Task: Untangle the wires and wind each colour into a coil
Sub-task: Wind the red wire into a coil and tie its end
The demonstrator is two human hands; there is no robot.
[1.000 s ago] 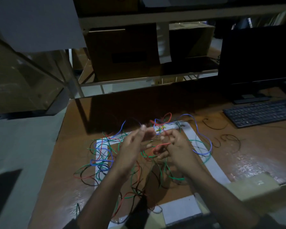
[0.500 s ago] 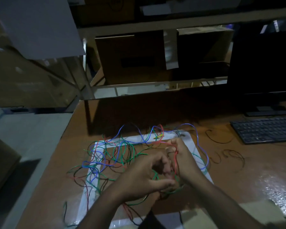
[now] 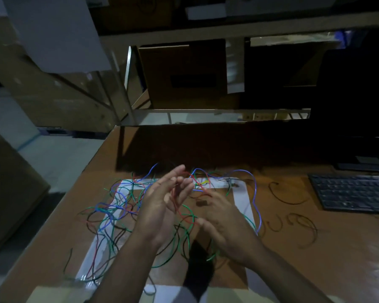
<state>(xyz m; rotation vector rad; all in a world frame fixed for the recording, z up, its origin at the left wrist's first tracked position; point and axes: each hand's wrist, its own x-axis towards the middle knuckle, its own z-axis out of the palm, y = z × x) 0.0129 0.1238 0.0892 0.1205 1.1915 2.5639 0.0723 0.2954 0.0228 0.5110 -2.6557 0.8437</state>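
A tangle of red, blue, green and black wires [image 3: 116, 207] lies spread over a white-bordered brown mat [image 3: 241, 199] on the wooden table. My left hand [image 3: 162, 206] is raised above the tangle with its fingers stretched out, and a red wire [image 3: 178, 209] threads between them. The same wire runs across to my right hand [image 3: 222, 219], which rests palm down on the wires with its fingertips curled over the red strand. A blue wire [image 3: 255, 202] loops along the mat's right edge.
Loose black wire pieces [image 3: 284, 199] [image 3: 303, 227] lie on the table right of the mat. A black keyboard [image 3: 350, 193] and a dark monitor [image 3: 359, 106] stand at the right. A cardboard box [image 3: 182, 75] sits on the shelf behind. The table's left edge [image 3: 79, 186] drops to the floor.
My left hand has lifted from beside the right hand and opened its fingers, drawing the red wire upward. My right hand has dropped flatter onto the mat. The camera has tilted.
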